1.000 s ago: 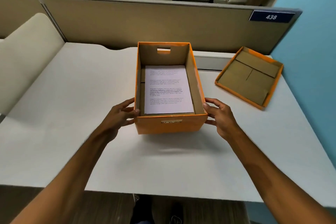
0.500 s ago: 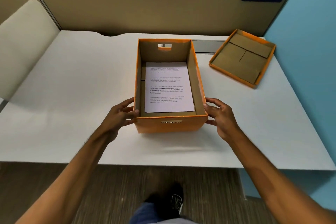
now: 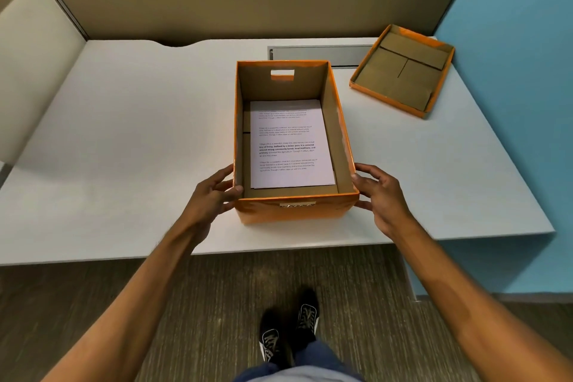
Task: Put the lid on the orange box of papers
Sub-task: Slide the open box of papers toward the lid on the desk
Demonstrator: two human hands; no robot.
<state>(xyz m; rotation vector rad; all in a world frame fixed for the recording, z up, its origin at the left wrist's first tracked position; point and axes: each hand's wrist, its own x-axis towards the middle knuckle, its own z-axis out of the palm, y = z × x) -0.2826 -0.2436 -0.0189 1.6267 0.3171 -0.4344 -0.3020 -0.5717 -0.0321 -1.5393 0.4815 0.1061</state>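
**Lid waits at the far right corner, both hands on the box**

Plainly, the move ahead turns on where the shallow orange cardboard lid (image 3: 403,71) lies: upside down, brown inside showing, at the far right corner of the white desk (image 3: 124,133), well apart from the tall orange cardboard box (image 3: 296,211) that stands near the desk's front edge. From the box the lid sits ahead and to the right, turned askew so that its long axis runs on a slant to the box's, which points straight away from the person. It would need flipping and squaring before it could seat.

The right hand (image 3: 383,195) is the nearer of the two to the lid, I judge. It is spread open, fingers resting against the box's right wall at the near corner, gripping nothing. The left hand (image 3: 214,192) mirrors it on the left wall, open likewise, thumb hooked over the rim. Neither hand touches the lid.

Inside, a stack of white printed papers (image 3: 290,146) lies flat on the box floor, well below the rim, so nothing should foul the lid.
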